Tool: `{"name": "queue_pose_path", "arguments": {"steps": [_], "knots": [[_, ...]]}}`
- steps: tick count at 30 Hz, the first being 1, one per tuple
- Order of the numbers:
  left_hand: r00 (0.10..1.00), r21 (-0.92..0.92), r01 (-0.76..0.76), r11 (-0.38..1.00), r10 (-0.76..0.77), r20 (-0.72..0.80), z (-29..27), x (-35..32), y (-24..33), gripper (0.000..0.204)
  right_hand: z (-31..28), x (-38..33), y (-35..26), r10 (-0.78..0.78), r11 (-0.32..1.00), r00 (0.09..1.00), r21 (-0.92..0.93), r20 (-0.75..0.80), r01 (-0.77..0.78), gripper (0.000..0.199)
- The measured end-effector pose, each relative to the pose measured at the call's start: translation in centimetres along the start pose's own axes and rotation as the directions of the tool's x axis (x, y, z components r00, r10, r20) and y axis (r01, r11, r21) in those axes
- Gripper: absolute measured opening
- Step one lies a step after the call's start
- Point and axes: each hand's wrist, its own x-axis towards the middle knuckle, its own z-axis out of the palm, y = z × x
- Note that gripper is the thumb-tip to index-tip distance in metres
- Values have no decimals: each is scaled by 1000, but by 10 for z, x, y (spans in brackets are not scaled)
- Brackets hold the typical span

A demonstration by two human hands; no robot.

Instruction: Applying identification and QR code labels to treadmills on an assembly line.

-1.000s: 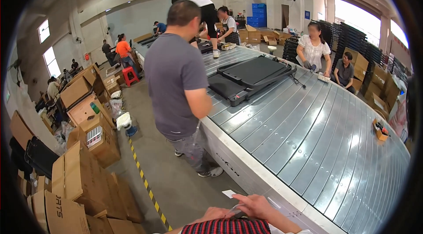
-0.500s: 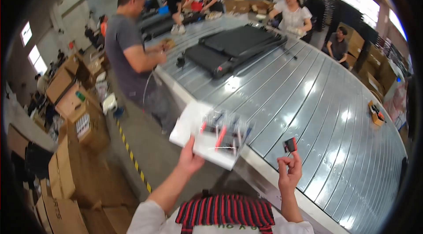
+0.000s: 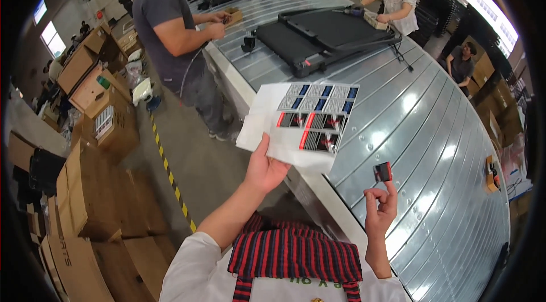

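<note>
My left hand (image 3: 266,168) grips the lower edge of a white sheet of sticker labels (image 3: 263,113), thumb on top. Rows of blue-and-white and red-and-black labels cover the sheet's right part, and part of its lower area is bare. To the right, over the metal table (image 3: 421,148), my right hand (image 3: 381,211) is raised. A small black-and-red sticker label (image 3: 383,172) clings to its index fingertip. The thumb and the other fingers are curled in below. Beyond the sheet, a black flat machine with a folded frame (image 3: 318,40) lies on the table.
A co-worker in grey (image 3: 165,23) stands at the table's left side, and another in white (image 3: 395,3) at its far side. Cardboard boxes (image 3: 94,211) crowd the left. A small orange box (image 3: 492,174) sits at the table's right edge. Yellow-black tape (image 3: 170,174) marks the floor.
The view has tilted downward. My left hand has brought the sheet further right and up in view, and its labels show sharply. The sticker remains on my right index fingertip.
</note>
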Motion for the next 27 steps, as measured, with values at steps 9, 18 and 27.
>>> {"name": "queue_pose_path", "arguments": {"steps": [9, 18, 27], "knots": [[964, 622, 212, 753, -57, -260, -60, 59, 80, 24, 105, 45, 4, 3, 997, 998, -71, -69, -8, 44], [926, 849, -373, -373, -210, 315, -71, 94, 181, 36, 205, 89, -6, 12, 972, 991, -230, -133, -42, 71], [694, 709, -677, -197, -491, 526, -73, 134, 216, 28, 214, 84, -1, 232, 973, 971, 18, -49, -232, 101]]}}
